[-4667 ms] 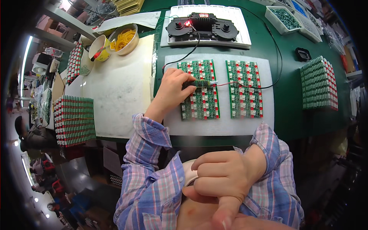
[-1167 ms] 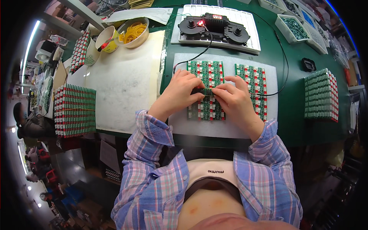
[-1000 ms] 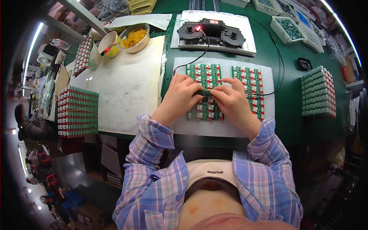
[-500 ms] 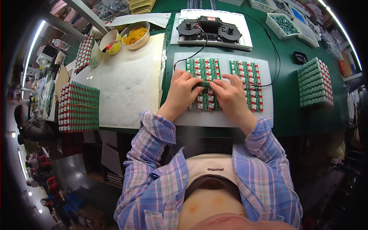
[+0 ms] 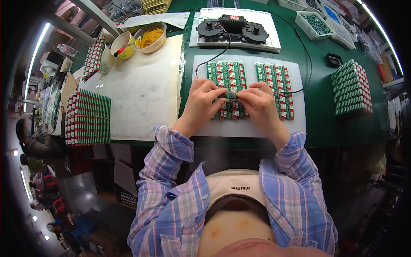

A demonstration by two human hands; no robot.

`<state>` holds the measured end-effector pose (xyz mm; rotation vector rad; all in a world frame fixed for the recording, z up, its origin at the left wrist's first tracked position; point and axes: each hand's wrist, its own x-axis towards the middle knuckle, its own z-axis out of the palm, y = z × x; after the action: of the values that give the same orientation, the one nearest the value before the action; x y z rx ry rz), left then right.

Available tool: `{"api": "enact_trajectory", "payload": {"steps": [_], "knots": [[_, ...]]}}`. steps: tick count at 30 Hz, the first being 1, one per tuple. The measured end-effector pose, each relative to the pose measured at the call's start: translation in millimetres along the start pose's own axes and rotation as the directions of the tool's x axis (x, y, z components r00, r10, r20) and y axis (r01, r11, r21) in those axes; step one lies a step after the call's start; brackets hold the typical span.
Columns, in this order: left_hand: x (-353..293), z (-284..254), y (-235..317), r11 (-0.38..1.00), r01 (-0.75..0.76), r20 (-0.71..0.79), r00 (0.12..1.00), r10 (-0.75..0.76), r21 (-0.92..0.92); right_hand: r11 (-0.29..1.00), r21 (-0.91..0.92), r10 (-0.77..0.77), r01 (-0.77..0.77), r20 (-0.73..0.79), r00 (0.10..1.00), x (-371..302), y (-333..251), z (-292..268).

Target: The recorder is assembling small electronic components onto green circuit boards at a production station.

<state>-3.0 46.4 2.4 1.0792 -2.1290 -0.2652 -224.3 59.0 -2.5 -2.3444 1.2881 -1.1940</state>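
Observation:
My left hand (image 5: 202, 100) and my right hand (image 5: 260, 103) meet over the left panel of green circuit boards (image 5: 226, 70), which carries red and white parts. Thumbs and fingers of both pinch the two ends of a small dark green strip (image 5: 231, 96), which looks like a small circuit board. A black cable (image 5: 218, 55) runs down to my left hand, and another black cable (image 5: 305, 81) reaches my right hand; their ends are hidden by the fingers. To the right lies a second board panel (image 5: 284, 77). Both panels rest on a white foam sheet (image 5: 257, 129).
Behind the foam sheet, a black two-reel device (image 5: 233, 30) sits on a white tray (image 5: 274, 45). Stacked boards stand at left (image 5: 87, 120) and right (image 5: 352, 88). A bowl of yellow rubber bands (image 5: 152, 38) and white parts bins (image 5: 314, 25) are farther back.
The panels and table sit slightly higher in the picture. Both hands keep their pinch on the small strip, which shows a little more between the fingers.

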Motion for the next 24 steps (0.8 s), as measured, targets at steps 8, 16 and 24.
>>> {"api": "enact_trajectory", "payload": {"steps": [8, 16, 24], "knots": [[-3.2, 1.0, 1.3, 0.997, 0.061, 0.077, 0.995, -0.057, -0.056, 0.997, -0.072, -0.010, 0.014, 0.056, 0.998, -4.0, -5.4, -2.0], [-4.7, 4.7, -0.4, 0.989, 0.117, 0.077, 0.991, -0.111, -0.087, 0.953, -0.294, -0.057, 0.076, 0.072, 0.996, -9.7, -16.1, -0.8], [-4.7, 1.9, -1.0, 0.989, 0.135, 0.123, 0.984, -0.126, -0.061, 0.974, -0.218, -0.035, 0.052, 0.083, 0.996, -12.7, -16.3, 1.2]]}}
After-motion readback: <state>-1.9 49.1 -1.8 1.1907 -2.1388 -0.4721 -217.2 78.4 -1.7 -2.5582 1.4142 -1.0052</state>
